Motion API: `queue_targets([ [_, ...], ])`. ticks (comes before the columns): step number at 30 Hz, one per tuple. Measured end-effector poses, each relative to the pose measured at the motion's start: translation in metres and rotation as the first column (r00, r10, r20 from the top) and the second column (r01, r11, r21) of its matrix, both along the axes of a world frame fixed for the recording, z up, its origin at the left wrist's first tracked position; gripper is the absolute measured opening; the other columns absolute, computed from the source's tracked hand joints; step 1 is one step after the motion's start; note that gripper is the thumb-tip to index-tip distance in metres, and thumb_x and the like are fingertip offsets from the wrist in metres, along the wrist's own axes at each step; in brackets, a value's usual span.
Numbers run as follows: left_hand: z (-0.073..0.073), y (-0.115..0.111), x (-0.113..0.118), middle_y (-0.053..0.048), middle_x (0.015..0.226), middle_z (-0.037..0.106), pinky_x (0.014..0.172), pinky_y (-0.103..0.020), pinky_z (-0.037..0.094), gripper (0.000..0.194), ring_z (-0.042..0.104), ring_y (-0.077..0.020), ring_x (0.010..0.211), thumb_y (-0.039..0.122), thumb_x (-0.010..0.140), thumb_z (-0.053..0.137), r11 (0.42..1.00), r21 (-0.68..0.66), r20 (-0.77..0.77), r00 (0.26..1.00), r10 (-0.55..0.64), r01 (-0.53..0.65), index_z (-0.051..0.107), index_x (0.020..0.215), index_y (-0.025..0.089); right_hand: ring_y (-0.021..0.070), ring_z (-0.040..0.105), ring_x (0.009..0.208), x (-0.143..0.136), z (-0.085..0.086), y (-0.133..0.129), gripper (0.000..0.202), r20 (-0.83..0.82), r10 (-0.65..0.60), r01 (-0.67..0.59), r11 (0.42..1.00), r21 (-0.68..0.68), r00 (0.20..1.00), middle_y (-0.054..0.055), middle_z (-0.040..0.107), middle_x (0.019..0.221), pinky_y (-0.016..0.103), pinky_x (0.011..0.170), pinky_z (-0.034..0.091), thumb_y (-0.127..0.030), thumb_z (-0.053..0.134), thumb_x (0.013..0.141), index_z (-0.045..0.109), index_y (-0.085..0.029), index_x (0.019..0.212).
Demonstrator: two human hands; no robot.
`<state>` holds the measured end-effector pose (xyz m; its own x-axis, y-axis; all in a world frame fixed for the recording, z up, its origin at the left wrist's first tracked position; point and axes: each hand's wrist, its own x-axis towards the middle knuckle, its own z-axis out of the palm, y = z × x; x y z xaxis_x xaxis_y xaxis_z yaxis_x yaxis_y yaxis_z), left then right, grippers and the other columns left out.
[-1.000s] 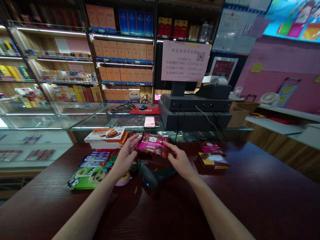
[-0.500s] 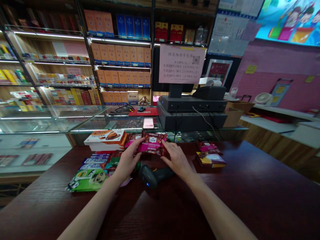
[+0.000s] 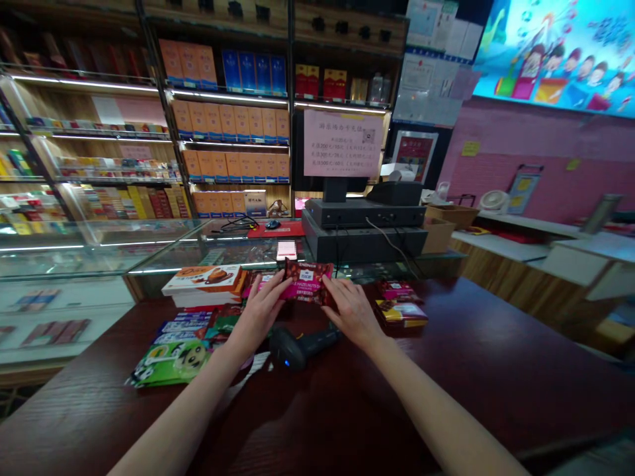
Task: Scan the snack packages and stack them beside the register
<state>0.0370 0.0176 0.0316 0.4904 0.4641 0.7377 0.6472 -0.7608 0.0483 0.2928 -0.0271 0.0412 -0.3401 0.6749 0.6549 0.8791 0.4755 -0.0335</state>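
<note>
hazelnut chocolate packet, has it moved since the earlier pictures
Yes, the hazelnut chocolate packet has moved right, farther from the orange and white box.

My left hand (image 3: 256,318) and right hand (image 3: 353,312) face each other, backs up, fingers bent inward and holding. Both bare forearms extend from the near edge, converging toward the far side.

Brown-and-pink wrapper (image 3: 306,281) (white lettering across it), green panda-print packet (image 3: 171,363).

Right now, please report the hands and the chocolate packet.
Both hands, left and right, on red-pink packet. Packet above table, front label facing wearer. Scanner lies just nearer the wearer.
</note>
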Motion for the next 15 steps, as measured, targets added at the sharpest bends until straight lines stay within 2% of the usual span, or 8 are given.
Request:
queue_targets([
  [7,0.012,-0.004,0.026,-0.013,0.151,0.048,0.122,-0.057,0.023,0.045,0.043,-0.02,0.142,0.017,0.099,0.039,0.997,-0.017,-0.011,0.997,-0.074,0.074,0.044,0.144,0.023,0.0313,0.05,0.123,0.026,0.005,-0.01,0.07,0.007,-0.048,0.048,0.998,0.028,0.999,0.015,0.06,0.138,0.046,0.098,0.042,-0.02,0.062,0.09,0.034,-0.018,0.154],
  [15,0.022,0.008,0.087,-0.013,0.151,0.047,0.121,-0.057,0.021,0.042,0.041,-0.0205,0.143,0.015,0.096,0.044,0.983,-0.099,-0.008,0.988,-0.157,0.155,0.052,0.137,0.022,0.0309,0.049,0.123,0.081,0.007,-0.017,0.068,-0.011,-0.152,0.152,0.988,0.018,0.988,0.014,0.058,0.14,0.047,0.099,0.043,-0.018,0.063,0.088,0.039,-0.017,0.151],
])
